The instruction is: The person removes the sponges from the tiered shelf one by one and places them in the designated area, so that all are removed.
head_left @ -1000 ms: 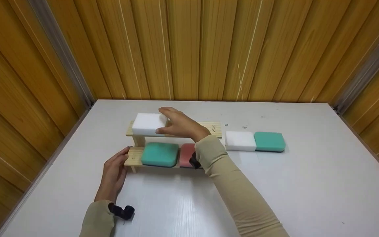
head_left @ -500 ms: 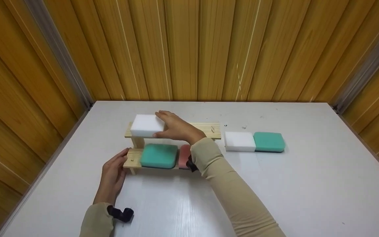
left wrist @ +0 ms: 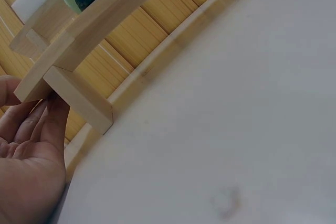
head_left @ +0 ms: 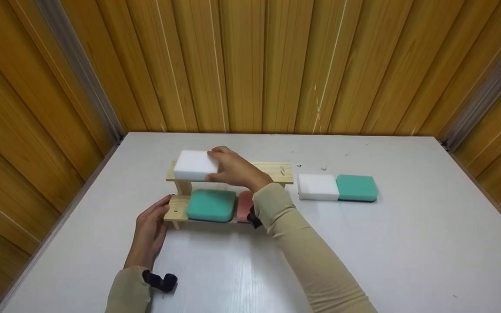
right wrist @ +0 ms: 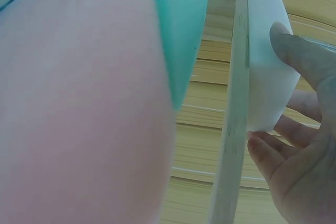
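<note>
A white sponge block lies at the left end of the upper board of a two-tier wooden rack. My right hand holds its right side, thumb on the front face and fingers toward the back; the right wrist view shows the thumb pressed on the white block. My left hand grips the left end of the lower board, with fingers beneath it in the left wrist view. On that lower board sit a green sponge and a pink sponge, the latter partly hidden by the right sleeve and wrist camera.
Right of the rack, another white sponge block and another green sponge lie side by side on the white table. Wood-patterned panels rise behind the table and along both sides.
My right hand has shifted slightly left and down along with the white sponge block, and its sleeve now covers more of the pink sponge. The left hand keeps its place on the rack.
</note>
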Motion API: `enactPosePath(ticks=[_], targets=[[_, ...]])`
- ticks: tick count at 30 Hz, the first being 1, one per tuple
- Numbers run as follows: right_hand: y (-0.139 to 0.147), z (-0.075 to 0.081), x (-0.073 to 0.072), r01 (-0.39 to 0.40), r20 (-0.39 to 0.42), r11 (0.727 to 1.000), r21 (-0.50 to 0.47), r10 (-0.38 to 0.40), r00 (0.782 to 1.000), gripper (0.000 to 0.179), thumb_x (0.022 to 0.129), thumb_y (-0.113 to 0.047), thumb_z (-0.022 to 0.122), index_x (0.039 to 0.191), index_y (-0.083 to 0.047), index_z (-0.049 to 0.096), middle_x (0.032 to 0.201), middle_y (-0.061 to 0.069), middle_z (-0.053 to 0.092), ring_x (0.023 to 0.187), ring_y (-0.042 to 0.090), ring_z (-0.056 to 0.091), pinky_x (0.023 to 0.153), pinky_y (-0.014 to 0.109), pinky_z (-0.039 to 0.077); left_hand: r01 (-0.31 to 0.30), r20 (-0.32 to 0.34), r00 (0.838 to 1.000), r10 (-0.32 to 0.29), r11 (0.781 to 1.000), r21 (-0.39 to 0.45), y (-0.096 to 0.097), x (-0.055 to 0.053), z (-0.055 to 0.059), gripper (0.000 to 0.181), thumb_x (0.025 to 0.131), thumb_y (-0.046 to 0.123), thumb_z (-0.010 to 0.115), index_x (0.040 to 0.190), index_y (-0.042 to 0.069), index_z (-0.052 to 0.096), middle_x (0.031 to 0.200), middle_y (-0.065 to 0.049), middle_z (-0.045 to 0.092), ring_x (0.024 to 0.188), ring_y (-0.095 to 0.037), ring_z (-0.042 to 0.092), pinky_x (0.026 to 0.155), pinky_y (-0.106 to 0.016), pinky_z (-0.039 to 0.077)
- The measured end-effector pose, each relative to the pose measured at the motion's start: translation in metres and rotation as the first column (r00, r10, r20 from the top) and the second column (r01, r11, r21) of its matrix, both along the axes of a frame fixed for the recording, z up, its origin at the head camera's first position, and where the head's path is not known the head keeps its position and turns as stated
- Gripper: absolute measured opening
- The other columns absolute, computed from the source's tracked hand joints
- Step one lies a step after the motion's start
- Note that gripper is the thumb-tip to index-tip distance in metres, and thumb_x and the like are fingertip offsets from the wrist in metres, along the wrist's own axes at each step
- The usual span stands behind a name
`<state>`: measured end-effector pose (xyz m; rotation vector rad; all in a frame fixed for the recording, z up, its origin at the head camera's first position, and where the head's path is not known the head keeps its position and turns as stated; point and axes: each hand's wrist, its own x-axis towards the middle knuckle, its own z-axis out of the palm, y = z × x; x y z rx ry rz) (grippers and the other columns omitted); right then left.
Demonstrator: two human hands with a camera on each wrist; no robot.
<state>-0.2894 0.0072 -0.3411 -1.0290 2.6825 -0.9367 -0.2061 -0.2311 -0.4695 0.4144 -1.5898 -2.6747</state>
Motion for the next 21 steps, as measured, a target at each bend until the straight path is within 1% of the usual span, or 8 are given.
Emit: enactPosePath(ticks=[6,12,16,21], targets=[[0.0034,0.0000,-0.0020,0.010,-0.005,1.000,-0.001,-0.010,1.000,0.066,0.086,-0.024,0.073,0.142,-0.003,0.045,0.147,0.017,0.041,0.133,0.029,0.043,0.114,0.038,0.040,0.009,0.002,1.000,-0.009,1.000,0.018,0.0022,-0.0031,0.0009,0.048,0.096,0.000,0.046,0.143,0.002,0.041,0.154,-0.008,0.036,0.141,-0.019,0.036,0.105,-0.019,0.047],[0.0059,-0.0011,-0.0031,0.029,0.011,1.000,-0.003,-0.029,1.000,0.065,0.086,-0.024,0.073,0.142,-0.005,0.046,0.148,0.015,0.041,0.132,0.027,0.044,0.113,0.037,0.041,0.020,-0.008,1.000,-0.020,1.000,0.006,0.0046,-0.0053,0.0001,0.048,0.095,0.000,0.046,0.143,0.001,0.041,0.154,-0.008,0.035,0.142,-0.018,0.036,0.105,-0.019,0.046],[0.0076,-0.0015,-0.0034,0.035,0.007,0.999,-0.007,-0.035,0.999,0.065,0.085,-0.024,0.074,0.141,-0.005,0.047,0.147,0.015,0.042,0.131,0.028,0.045,0.112,0.037,0.043,0.016,-0.006,1.000,-0.016,1.000,0.011,0.0060,-0.0062,-0.0004,0.048,0.095,-0.001,0.046,0.143,0.001,0.041,0.154,-0.008,0.036,0.142,-0.018,0.036,0.106,-0.019,0.045],[0.0090,-0.0007,-0.0039,0.038,-0.006,0.999,-0.008,-0.038,0.999,0.064,0.085,-0.025,0.074,0.140,-0.005,0.048,0.147,0.014,0.043,0.132,0.028,0.045,0.112,0.038,0.042,0.009,-0.003,1.000,-0.009,1.000,-0.003,0.0066,-0.0080,0.0000,0.048,0.095,0.000,0.046,0.143,0.002,0.042,0.153,-0.007,0.037,0.141,-0.017,0.037,0.107,-0.019,0.045]])
